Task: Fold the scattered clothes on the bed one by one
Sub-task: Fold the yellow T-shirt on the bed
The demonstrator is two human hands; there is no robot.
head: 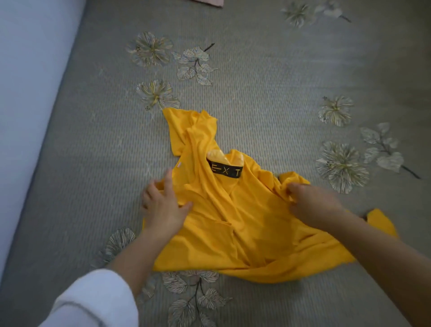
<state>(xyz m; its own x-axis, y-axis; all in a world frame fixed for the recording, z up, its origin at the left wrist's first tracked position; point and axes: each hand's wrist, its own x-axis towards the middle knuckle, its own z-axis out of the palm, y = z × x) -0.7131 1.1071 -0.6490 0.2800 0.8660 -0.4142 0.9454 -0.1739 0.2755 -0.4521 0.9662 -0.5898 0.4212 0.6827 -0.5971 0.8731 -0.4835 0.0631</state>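
Your right hand [312,203] has its fingers [290,190] curled into a bunch of yellow cloth, pinching up a ridge of the shirt [233,228] near its right side. Your left hand [163,205] lies spread on the shirt's left edge, forefinger pointing away from you, thumb laid out flat across the cloth toward the middle; a bit of yellow shows between the fingers, and you cannot tell whether any cloth is caught under the palm. The two hands are well apart, with the rumpled middle of the shirt between them.

The shirt lies crumpled on the bed [279,93], near you and a little right of centre. One part trails away from you toward the upper left, another pokes out past your right forearm. A black label [226,171] with pale letters "EXT" shows in an opening between the folds, just beyond your hands.

The bed's cover is grey, ribbed, and printed with pale flowers and leaves. Your left arm wears a white sleeve [93,298]; the right forearm is bare. A pink cloth [210,1] shows at the far edge, well apart from the shirt. A pale surface [23,93] runs along the bed's left side
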